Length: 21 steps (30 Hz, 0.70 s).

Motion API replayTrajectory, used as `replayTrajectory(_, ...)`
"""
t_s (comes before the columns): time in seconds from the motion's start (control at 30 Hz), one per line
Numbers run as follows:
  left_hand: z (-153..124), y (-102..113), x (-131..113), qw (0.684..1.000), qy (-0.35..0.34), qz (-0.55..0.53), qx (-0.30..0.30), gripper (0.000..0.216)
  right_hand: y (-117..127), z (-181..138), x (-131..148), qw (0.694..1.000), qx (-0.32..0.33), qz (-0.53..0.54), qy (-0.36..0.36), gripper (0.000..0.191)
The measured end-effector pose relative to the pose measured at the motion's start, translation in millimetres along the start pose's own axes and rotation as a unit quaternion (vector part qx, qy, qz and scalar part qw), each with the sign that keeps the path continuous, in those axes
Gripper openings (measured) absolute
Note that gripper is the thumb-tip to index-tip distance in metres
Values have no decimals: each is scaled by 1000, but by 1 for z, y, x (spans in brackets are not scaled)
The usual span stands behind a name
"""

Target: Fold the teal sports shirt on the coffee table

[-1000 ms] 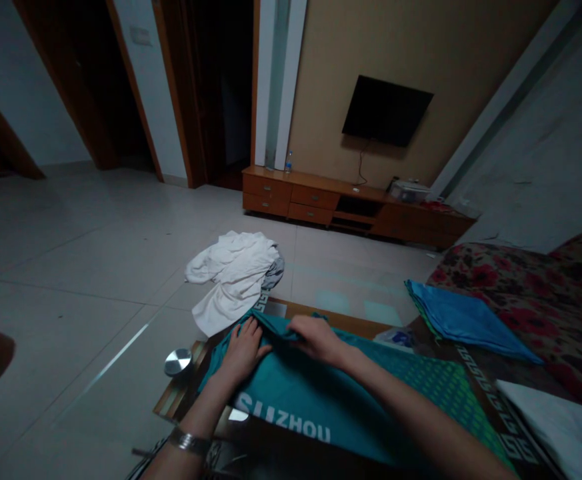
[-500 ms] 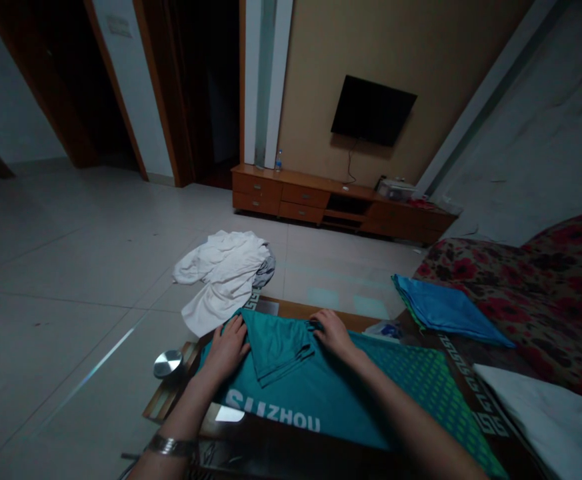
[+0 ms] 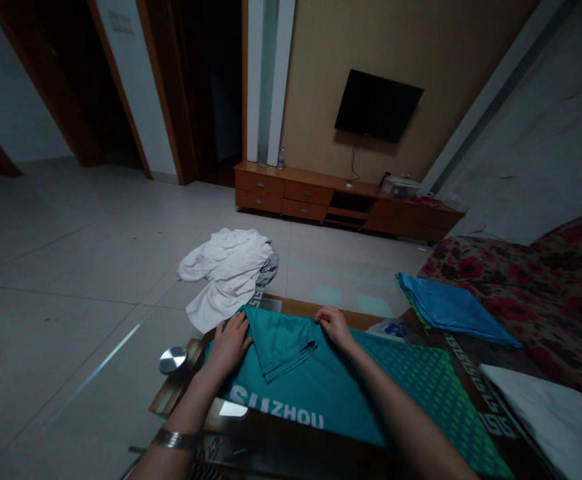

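Note:
A teal T-shirt [image 3: 345, 383] with green dots and white "SUZHOU" lettering lies spread over the dark glass-topped table. Its sleeve is folded inward over the body of the shirt near the far left. My left hand [image 3: 231, 343] rests flat on the shirt's left end, fingers stretched out beside the folded sleeve. At the far edge, my right hand [image 3: 335, 327] has its fingers curled in a pinch on the fabric, just right of the sleeve. The fingertips are partly hidden.
A heap of white clothing [image 3: 233, 267] hangs at the table's far left corner, near a round metal knob [image 3: 173, 360]. On the right are folded blue cloth [image 3: 458, 310], white cloth [image 3: 551, 413] and a floral sofa [image 3: 571, 287]. A TV cabinet [image 3: 305, 197] stands against the wall.
My right hand's fingers have drawn together at the shirt's far edge, off the sleeve's corner. My left hand stays flat in place. The view has shifted slightly.

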<state>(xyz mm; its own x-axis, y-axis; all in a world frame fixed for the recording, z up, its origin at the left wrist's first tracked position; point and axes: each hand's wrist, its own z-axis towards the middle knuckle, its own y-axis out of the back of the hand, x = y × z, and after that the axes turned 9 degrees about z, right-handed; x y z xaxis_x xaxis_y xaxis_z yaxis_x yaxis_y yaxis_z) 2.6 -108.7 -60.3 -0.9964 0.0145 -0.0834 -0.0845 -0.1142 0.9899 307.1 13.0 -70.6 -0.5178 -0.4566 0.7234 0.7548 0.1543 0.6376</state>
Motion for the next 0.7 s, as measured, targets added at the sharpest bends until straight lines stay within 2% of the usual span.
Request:
replayTrajectory(0.13,4,9,-7,995,67,-1,-75,39,8,-14,19,998,-40,-44,35,31)
replayTrajectory(0.17,4,10,-12,993,70,3,-96,40,6,-17,27,997,-40,-49,52,33)
replayTrajectory(0.23,3,10,-25,992,29,12,-122,41,-4,-24,43,994,-19,-61,88,33)
replayTrajectory(0.33,1,5,-42,994,-58,23,-92,44,-27,-33,62,987,39,-97,118,37)
replayTrajectory(0.4,-1,0,-46,997,-56,35,-45,48,-39,-37,67,983,75,-127,107,44)
replayTrajectory(0.47,-1,-4,-44,998,-25,51,-12,51,-46,-42,67,980,100,-150,81,50)
replayTrajectory(0.6,2,-10,-35,997,-6,79,-13,53,-41,-57,55,978,106,-171,46,52)
replayTrajectory(0.7,4,-13,-32,995,-9,99,-15,53,-20,-76,43,980,85,-179,25,54)
